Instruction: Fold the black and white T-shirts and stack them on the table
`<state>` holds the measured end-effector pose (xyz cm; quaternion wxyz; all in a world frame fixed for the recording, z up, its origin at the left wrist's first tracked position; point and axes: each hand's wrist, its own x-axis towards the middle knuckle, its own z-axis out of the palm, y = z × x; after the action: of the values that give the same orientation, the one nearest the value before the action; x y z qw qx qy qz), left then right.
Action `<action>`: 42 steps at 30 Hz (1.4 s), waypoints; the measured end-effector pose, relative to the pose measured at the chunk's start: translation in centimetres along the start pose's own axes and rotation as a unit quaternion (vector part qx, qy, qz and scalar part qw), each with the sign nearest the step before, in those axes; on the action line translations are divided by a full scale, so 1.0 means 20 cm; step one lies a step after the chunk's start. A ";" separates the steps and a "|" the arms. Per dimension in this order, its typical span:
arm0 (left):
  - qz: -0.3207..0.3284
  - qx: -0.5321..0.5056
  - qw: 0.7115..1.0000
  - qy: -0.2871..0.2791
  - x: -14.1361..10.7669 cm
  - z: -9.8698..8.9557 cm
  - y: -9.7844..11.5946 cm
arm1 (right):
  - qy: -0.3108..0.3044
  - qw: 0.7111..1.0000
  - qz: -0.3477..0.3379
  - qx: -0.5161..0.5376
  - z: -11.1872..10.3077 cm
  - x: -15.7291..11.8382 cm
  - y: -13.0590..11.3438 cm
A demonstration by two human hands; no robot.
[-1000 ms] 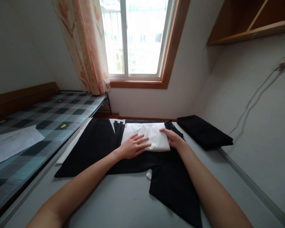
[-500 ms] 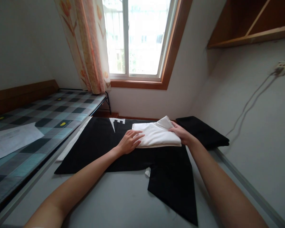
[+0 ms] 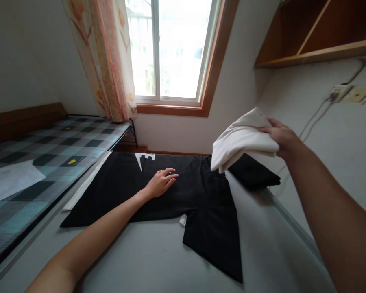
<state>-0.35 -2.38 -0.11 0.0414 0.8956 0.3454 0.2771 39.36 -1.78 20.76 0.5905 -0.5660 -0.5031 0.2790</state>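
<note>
My right hand (image 3: 281, 136) grips one edge of a folded white shirt (image 3: 244, 138), held up in the air with its free end drooping to the left. Behind and below it lies a folded black garment (image 3: 254, 173), partly hidden by the white cloth. A black T-shirt (image 3: 177, 199) with white lettering is spread flat on the grey-white table. Over the middle of that T-shirt is my left hand (image 3: 161, 183), fingers stretched out and holding nothing. White cloth or paper (image 3: 87, 181) shows from under the T-shirt's left edge.
A bed with a checked mattress (image 3: 88, 140) stands at the left, with a paper sheet (image 3: 12, 179) on it. A curtain (image 3: 105, 61) hangs beside the window (image 3: 179, 49). On the right wall are a wooden shelf (image 3: 317, 51) and a socket (image 3: 340, 92) with a cable.
My right hand has lifted the folded white shirt off the black T-shirt and moved it up and right, towards the folded black garment. My left hand no longer touches the white shirt.
</note>
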 end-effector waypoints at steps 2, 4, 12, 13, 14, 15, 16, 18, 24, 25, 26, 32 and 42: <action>-0.007 0.000 1.000 -0.011 0.00 0.00 0.00 | 0.128 0.990 -0.031 0.043 -0.09 0.00 0.06; -0.014 0.003 1.000 -0.024 0.00 0.00 0.01 | 0.220 0.971 -0.028 0.094 -0.15 -0.05 0.19; 0.002 0.022 0.999 -0.040 0.01 0.01 0.00 | 0.312 0.921 0.202 0.120 -0.18 -0.30 0.83; 0.005 0.024 0.999 -0.040 0.01 0.01 0.00 | 0.312 0.921 0.198 0.124 -0.19 -0.31 0.86; 0.007 0.027 0.999 -0.040 0.01 0.01 0.00 | 0.315 0.921 0.192 0.124 -0.19 -0.31 0.89; 0.007 0.028 0.999 -0.041 0.01 0.01 0.00 | 0.312 0.923 0.187 0.121 -0.20 -0.30 0.91; 0.007 0.030 0.999 -0.042 0.01 0.01 0.00 | 0.309 0.926 0.184 0.115 -0.20 -0.30 0.92; 0.007 0.031 0.999 -0.044 0.01 0.01 0.00 | 0.300 0.932 0.180 0.093 -0.21 -0.29 0.92; 0.008 0.031 0.999 -0.035 0.01 0.02 0.00 | 0.408 0.888 0.067 -0.203 -0.15 -0.36 0.82; 0.008 0.030 0.999 -0.033 0.01 0.02 0.01 | 0.420 0.865 0.017 -0.274 -0.12 -0.38 0.79; 0.009 0.029 0.999 -0.031 0.01 0.02 0.01 | 0.409 0.850 -0.040 -0.330 -0.09 -0.40 0.76; 0.009 0.020 0.999 -0.027 0.01 0.01 0.01 | -0.057 0.878 -0.236 -0.412 0.27 -0.48 0.69; 0.010 0.023 0.999 -0.023 0.01 0.02 0.01 | -0.222 0.804 -0.119 -0.538 0.57 -0.68 0.87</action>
<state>0.00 -2.34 -0.41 0.0263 0.9060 0.3419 0.2484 28.45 -6.10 -1.17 0.0914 -0.6514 -0.7532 0.0095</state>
